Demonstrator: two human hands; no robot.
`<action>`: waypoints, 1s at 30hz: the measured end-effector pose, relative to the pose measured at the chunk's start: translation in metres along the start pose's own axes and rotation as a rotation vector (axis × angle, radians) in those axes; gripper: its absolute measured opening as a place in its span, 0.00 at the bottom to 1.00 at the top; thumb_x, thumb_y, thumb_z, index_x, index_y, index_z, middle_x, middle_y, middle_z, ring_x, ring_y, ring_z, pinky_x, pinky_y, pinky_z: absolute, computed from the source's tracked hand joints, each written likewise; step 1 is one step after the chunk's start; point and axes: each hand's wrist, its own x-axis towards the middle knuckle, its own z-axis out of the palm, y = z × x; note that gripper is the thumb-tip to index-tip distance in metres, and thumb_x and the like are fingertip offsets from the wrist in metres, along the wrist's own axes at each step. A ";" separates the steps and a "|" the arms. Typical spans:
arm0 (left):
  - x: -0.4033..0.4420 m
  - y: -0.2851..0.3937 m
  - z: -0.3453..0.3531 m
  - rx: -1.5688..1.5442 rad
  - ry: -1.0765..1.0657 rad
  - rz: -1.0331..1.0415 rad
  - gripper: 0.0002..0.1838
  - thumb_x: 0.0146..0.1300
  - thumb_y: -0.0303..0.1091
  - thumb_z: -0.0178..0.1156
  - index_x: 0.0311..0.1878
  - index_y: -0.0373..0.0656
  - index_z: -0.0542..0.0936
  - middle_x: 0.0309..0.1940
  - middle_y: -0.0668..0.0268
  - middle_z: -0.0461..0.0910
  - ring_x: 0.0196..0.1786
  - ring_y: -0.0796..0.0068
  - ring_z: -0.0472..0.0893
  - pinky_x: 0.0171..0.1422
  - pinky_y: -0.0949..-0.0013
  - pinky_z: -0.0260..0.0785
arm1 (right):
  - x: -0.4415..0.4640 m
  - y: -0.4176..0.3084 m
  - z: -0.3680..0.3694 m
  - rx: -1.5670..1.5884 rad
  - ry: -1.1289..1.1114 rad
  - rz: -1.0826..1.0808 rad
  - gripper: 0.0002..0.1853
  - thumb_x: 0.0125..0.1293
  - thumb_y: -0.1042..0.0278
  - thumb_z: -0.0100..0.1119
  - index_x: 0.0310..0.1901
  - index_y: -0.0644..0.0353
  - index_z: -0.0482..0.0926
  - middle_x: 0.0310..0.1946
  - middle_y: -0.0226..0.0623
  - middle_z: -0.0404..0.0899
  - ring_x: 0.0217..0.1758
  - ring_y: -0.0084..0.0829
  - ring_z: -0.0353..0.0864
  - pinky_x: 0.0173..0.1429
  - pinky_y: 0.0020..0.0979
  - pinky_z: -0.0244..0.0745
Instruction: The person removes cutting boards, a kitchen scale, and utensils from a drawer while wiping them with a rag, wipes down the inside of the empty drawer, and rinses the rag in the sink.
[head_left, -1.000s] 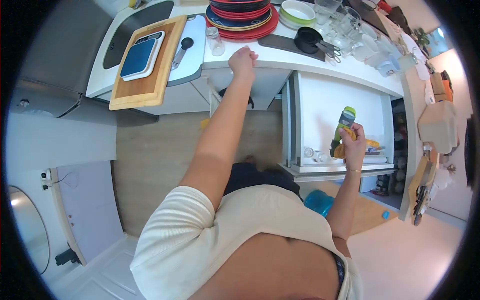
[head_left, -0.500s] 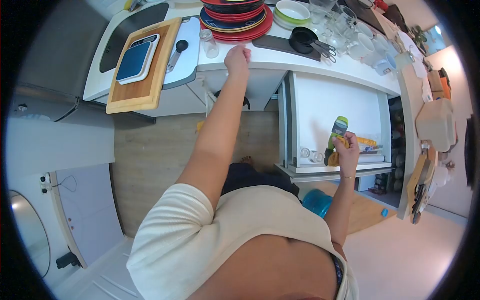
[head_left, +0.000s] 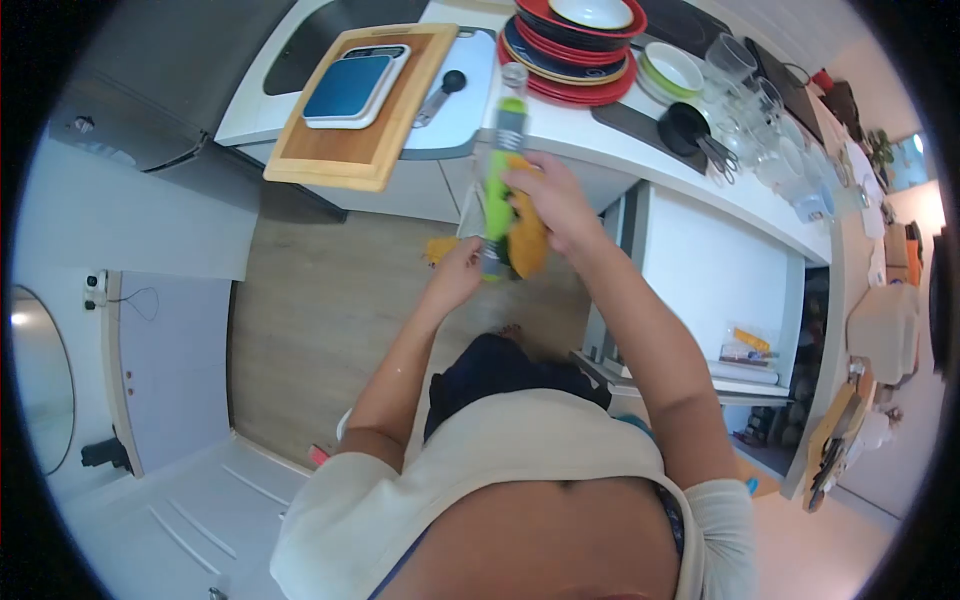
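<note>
A long, narrow green-and-grey package (head_left: 503,175) is upright in front of the counter edge, blurred by motion. Closed around its middle is my right hand (head_left: 555,200), with a soft-looking yellow-orange piece (head_left: 527,235) hanging below the fingers; I cannot tell whether that is part of the package. My left hand (head_left: 458,272) pinches at the package's lower end. Just beyond its top, a small clear glass (head_left: 514,78) stands on the counter (head_left: 570,130).
An open white drawer (head_left: 720,260) juts out on the right. The counter bears stacked plates (head_left: 565,85), a bowl (head_left: 672,68), black measuring cups (head_left: 685,130), glassware (head_left: 770,130), and a wooden board (head_left: 350,160) with a blue scale (head_left: 350,88). A yellow item (head_left: 440,248) shows near the cabinet.
My right hand has carried the package from over the drawer leftward to the counter's front. My left hand has drawn back from the counter edge to the package's lower end. The view has shifted.
</note>
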 end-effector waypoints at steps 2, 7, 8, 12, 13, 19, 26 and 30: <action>-0.014 -0.002 -0.010 0.338 0.234 -0.114 0.17 0.63 0.44 0.57 0.41 0.37 0.77 0.30 0.60 0.78 0.35 0.66 0.79 0.39 0.66 0.68 | 0.048 -0.006 0.052 0.051 0.010 -0.064 0.19 0.55 0.72 0.62 0.47 0.67 0.71 0.32 0.36 0.74 0.30 0.25 0.74 0.31 0.28 0.71; -0.060 -0.059 -0.028 0.078 0.244 -0.028 0.16 0.63 0.43 0.57 0.41 0.36 0.77 0.31 0.59 0.79 0.35 0.68 0.78 0.41 0.67 0.69 | 0.173 -0.014 0.118 0.063 0.071 -0.009 0.08 0.51 0.74 0.61 0.32 0.70 0.77 0.29 0.44 0.78 0.26 0.34 0.80 0.29 0.34 0.73; -0.071 -0.067 -0.029 0.032 0.245 -0.060 0.16 0.63 0.42 0.57 0.41 0.36 0.77 0.31 0.58 0.79 0.35 0.68 0.78 0.41 0.67 0.69 | 0.187 -0.013 0.126 0.078 0.150 -0.015 0.10 0.52 0.73 0.61 0.33 0.71 0.77 0.30 0.45 0.79 0.27 0.34 0.80 0.29 0.34 0.73; -0.109 -0.117 -0.031 0.002 0.237 -0.176 0.15 0.62 0.42 0.57 0.41 0.37 0.77 0.32 0.58 0.80 0.36 0.68 0.78 0.42 0.67 0.69 | 0.230 0.001 0.137 0.096 0.131 -0.039 0.12 0.57 0.75 0.58 0.42 0.70 0.73 0.28 0.40 0.75 0.25 0.30 0.77 0.28 0.33 0.75; -0.116 -0.125 -0.029 -0.019 0.262 -0.192 0.15 0.62 0.41 0.57 0.40 0.37 0.77 0.31 0.58 0.79 0.35 0.69 0.78 0.41 0.67 0.69 | 0.226 0.001 0.139 0.091 0.131 -0.035 0.12 0.57 0.75 0.58 0.42 0.70 0.73 0.28 0.40 0.75 0.25 0.30 0.77 0.28 0.33 0.75; -0.103 -0.115 -0.024 0.014 0.306 -0.227 0.14 0.63 0.41 0.57 0.37 0.38 0.77 0.28 0.60 0.78 0.32 0.72 0.76 0.39 0.66 0.69 | 0.181 -0.001 0.126 -0.027 0.131 -0.190 0.19 0.54 0.62 0.62 0.44 0.67 0.79 0.39 0.47 0.80 0.36 0.36 0.81 0.41 0.35 0.74; -0.039 -0.100 -0.025 0.210 0.307 -0.158 0.33 0.59 0.56 0.58 0.56 0.36 0.71 0.48 0.54 0.74 0.55 0.61 0.71 0.62 0.60 0.58 | 0.024 0.030 0.038 -0.395 -0.203 -0.352 0.22 0.63 0.49 0.54 0.44 0.64 0.76 0.36 0.40 0.75 0.41 0.31 0.74 0.46 0.33 0.71; -0.019 -0.006 0.020 -0.186 0.195 0.342 0.35 0.57 0.43 0.65 0.63 0.36 0.62 0.55 0.57 0.68 0.57 0.63 0.69 0.61 0.61 0.60 | -0.017 0.082 0.001 -0.044 -0.206 -0.183 0.23 0.63 0.48 0.54 0.48 0.62 0.74 0.46 0.47 0.72 0.53 0.38 0.69 0.57 0.35 0.63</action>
